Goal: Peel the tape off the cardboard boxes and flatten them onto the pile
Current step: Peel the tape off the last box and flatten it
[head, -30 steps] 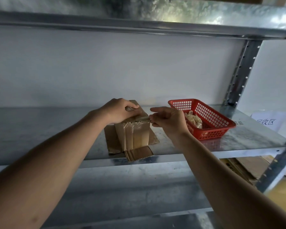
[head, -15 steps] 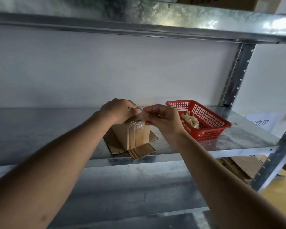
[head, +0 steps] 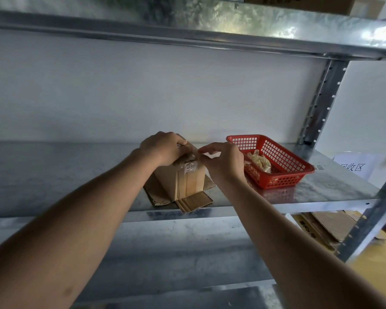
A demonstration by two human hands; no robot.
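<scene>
A small brown cardboard box (head: 183, 181) stands on the metal shelf (head: 65, 175), its bottom flaps splayed out flat around it. Clear tape (head: 191, 167) runs over its top edge and down its front. My left hand (head: 163, 148) grips the top of the box, fingers curled over the far edge. My right hand (head: 223, 160) sits at the box's top right corner, with thumb and fingers pinching at the tape there. The box top is mostly hidden by both hands.
A red plastic basket (head: 299, 168) with crumpled tape in it stands just right of the box. Flattened cardboard (head: 328, 228) lies on a lower level at the right. A white paper sign (head: 354, 167) and the shelf upright (head: 321, 103) are at the far right.
My right hand has moved left from beside the box onto its top right corner. The left hand has stayed on the box top.
</scene>
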